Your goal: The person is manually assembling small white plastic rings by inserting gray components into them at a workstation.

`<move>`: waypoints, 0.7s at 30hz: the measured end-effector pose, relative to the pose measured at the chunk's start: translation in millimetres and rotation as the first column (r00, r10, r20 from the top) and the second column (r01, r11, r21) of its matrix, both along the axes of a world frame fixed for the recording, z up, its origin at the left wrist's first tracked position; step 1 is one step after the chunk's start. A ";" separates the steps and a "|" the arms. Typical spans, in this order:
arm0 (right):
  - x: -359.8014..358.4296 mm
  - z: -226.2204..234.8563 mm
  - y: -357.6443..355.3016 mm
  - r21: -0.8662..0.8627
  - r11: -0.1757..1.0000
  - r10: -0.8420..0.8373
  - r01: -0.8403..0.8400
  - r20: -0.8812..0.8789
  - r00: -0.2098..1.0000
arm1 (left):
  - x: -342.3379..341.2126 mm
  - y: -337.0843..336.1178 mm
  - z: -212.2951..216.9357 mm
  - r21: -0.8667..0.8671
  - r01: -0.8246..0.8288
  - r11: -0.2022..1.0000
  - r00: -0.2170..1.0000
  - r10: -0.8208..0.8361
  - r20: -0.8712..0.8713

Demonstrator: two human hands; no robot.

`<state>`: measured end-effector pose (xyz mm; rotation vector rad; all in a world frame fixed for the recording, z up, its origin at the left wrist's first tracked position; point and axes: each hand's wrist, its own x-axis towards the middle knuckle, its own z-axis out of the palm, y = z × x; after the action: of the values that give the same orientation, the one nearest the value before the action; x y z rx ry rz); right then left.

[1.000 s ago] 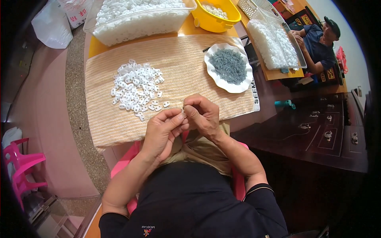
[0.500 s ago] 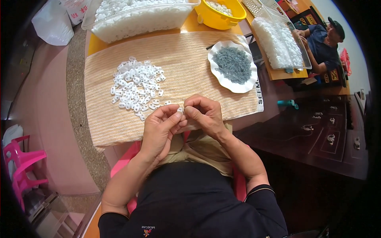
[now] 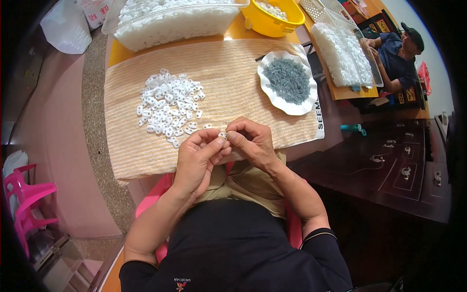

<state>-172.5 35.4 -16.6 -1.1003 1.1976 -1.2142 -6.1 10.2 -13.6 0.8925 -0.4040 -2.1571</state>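
Work at a counter, parts given from largest to smallest. The counter (image 3: 237,32) extends beyond the grip, largely covered by a striped cloth (image 3: 228,73). Farther beyond and to the left stands a clear tub (image 3: 146,43) heaped with white pieces; to its right, a yellow basin (image 3: 268,27) holds pale pieces. Nearer, left of and beyond the grip, lies a loose pile (image 3: 165,104) of two-holed white pieces. Beyond and to the right, a scalloped plate (image 3: 292,110) carries gray slivers (image 3: 288,80).

The left grip (image 3: 197,155) pinches one white piece (image 3: 223,135) between thumb and finger, over the cloth's near part. The right grip (image 3: 253,143) meets its right side; whether those fingertips close on anything is too small to tell.

Progress, as judged: a single piece is being worked; the pile and slivers appear largely unused, and finished pieces cannot be told apart.

Writing: dark block capitals on the cloth's hem, right of the grip; red characters on a sack (image 3: 95,12), far left; small lettering on the shirt (image 3: 233,243), nearer the body than the grip.
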 end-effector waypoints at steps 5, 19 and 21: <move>-2.3 -1.0 -0.3 -0.015 1.000 0.008 -0.009 -0.049 0.999 | 0.0 -0.9 -1.2 0.010 -0.008 1.000 1.000 0.008 -0.002; -1.7 -2.1 0.7 0.018 1.000 0.005 -0.005 -0.027 1.000 | -0.6 -0.4 -3.3 0.015 -0.008 1.000 1.000 0.008 0.002; -1.6 -1.4 0.6 0.020 1.000 0.006 -0.005 -0.026 1.000 | -0.2 -0.1 -3.0 0.013 -0.015 1.000 1.000 0.015 -0.001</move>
<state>-174.1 35.9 -18.0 -1.1076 1.2233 -1.1848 -6.4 10.1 -16.6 0.8991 -0.3819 -2.1488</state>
